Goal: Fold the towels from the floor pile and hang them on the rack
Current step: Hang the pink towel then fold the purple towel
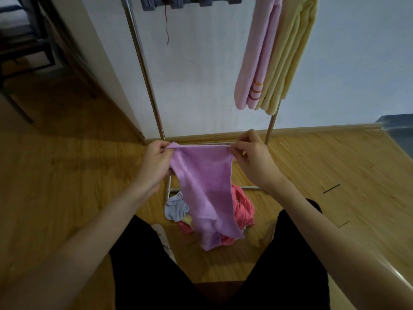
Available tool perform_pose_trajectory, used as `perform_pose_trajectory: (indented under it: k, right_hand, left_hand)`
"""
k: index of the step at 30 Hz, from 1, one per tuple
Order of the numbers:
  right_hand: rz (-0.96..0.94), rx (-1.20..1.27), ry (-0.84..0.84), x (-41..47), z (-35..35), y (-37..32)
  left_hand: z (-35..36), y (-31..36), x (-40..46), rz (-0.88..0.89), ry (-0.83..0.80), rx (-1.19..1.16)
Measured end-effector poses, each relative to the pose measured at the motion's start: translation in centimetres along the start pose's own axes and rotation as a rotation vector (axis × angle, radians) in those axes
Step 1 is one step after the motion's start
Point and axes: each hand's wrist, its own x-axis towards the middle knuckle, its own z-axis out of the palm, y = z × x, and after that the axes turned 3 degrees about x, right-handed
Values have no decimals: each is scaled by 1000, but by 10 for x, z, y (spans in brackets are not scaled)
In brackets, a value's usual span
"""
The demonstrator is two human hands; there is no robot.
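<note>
A purple towel (204, 186) hangs in front of me, stretched by its top edge between both hands. My left hand (156, 162) pinches its left corner and my right hand (252, 157) pinches its right corner. Its lower end drapes down over the floor pile (242, 209), where a coral-red towel and a pale blue cloth (176, 208) lie bunched together. The metal rack (143, 63) stands against the wall behind. A folded pink towel (257, 54) and a folded yellow towel (292, 54) hang from its right side, and grey towels (156, 2) hang at the top.
Wooden floor (78, 175) spreads on both sides. A dark chair frame (24, 52) stands at the far left beside a white wall corner. My legs in black trousers (156, 276) and a white shoe (164, 240) are just behind the pile. The rack's base bar (250, 187) lies on the floor.
</note>
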Motion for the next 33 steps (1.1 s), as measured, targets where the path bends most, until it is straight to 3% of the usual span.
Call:
perform_pose_trajectory:
  k: [7, 15, 24, 33]
  right_hand:
    - [-157, 12, -8, -13, 2, -5]
    - [-360, -53, -227, -30, 30, -16]
    - [-200, 82, -180, -21, 45, -33]
    - [-30, 51, -63, -5, 53, -49]
  left_hand:
    - [1, 14, 4, 62, 157, -121]
    - [11, 32, -1, 50, 219, -317]
    - [14, 44, -7, 70, 241, -414]
    - [23, 51, -12, 65, 255, -449]
